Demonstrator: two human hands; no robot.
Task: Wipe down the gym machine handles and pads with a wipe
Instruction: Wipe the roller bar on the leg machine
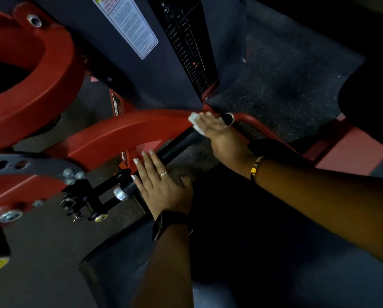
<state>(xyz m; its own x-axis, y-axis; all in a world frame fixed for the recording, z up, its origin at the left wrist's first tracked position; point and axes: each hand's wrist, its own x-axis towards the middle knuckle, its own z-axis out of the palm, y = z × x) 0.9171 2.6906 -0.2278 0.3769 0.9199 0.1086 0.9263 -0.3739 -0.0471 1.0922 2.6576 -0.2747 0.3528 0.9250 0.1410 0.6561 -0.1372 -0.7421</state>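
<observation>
Two hands entered, both on one long black tubular handle [177, 147] running from lower left of centre up to centre frame. Right hand [219, 134], centre: fingers fairly straight, laid over a small white folded wipe [193, 119] and pressing it on the handle's upper end, just beside a silver metal collar [230, 118]. Left hand [163, 185], below centre: flat, fingers straight, resting on the handle's lower stretch near a silver end cap [120, 194], holding nothing. Handling, judged: wipe is light, limp and probably damp, likely to bunch or slip unless held flat under the fingers; handle is rigid and fixed to the red painted steel frame [128, 132], its grip probably rubbery, so it should take firm pressure. Best hold: wipe wrapped round the tube, drawn along its length. Hidden or unclear: right thumb and the handle's underside; most of the wipe, under the fingers; any pads, lost in the dark lower right; print on the white instruction label [130, 25], upper centre, blurred.
</observation>
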